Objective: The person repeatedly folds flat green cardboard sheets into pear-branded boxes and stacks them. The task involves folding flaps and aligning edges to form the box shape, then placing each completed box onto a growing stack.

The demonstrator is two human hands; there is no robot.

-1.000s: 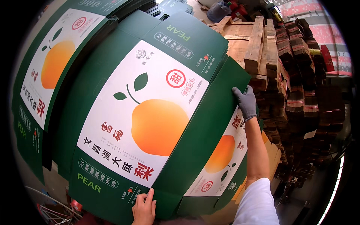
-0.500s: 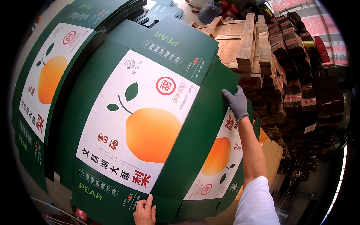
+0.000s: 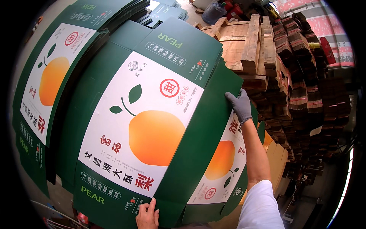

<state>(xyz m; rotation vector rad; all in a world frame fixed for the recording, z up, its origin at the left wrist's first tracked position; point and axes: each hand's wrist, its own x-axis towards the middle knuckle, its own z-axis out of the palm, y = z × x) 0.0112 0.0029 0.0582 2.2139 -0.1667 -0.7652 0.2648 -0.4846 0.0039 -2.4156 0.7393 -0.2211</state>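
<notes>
A flat, unfolded carton sheet (image 3: pixel 187 149), green with white panels printed with large yellow-orange pears, lies slanted in front of me. At its upper right edge, my right hand (image 3: pixel 240 106), in a grey glove, grips the sheet with the thumb on the printed face and the fingers at the edge. My left hand (image 3: pixel 147 215), bare, is at the near lower edge. Its index finger lies extended on the green flap while the others curl at the border; its thumb side is partly hidden. Whether more sheets lie directly beneath cannot be seen.
Left of the sheet stands a stack of matching cartons (image 3: pixel 53 84). Wooden pallets (image 3: pixel 249 49) are beyond it at the upper right, beside tall bundles of brown cardboard (image 3: pixel 305 84). A bluish plastic water jug (image 3: pixel 213 13) stands at the back. Tan cardboard (image 3: pixel 275 154) lies past my right forearm.
</notes>
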